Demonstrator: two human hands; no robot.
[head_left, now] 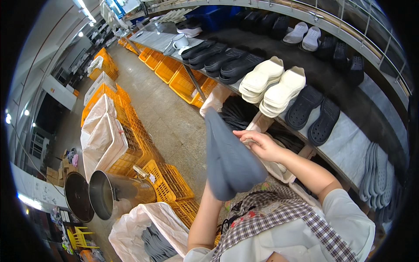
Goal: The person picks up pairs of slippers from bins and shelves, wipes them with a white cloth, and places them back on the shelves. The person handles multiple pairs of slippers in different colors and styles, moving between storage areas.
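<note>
A stack of grey shoe insoles (pixel 227 157) stands nearly upright in front of me, above the floor. My left hand is hidden behind the stack's lower end, where my left forearm (pixel 205 218) rises to it and grips it. My right hand (pixel 257 142) rests its fingers on the stack's right edge near the top. Just beyond the hands, a lined box of dark soles (pixel 244 115) sits under the bench.
A long workbench (pixel 345 131) on the right carries black clogs (pixel 227 61), stacked white clogs (pixel 275 85), and grey insoles (pixel 375 174). Yellow crates (pixel 166 179) line the floor at left, with metal drums (pixel 104 194) and a white sack of grey insoles (pixel 152 236) at lower left.
</note>
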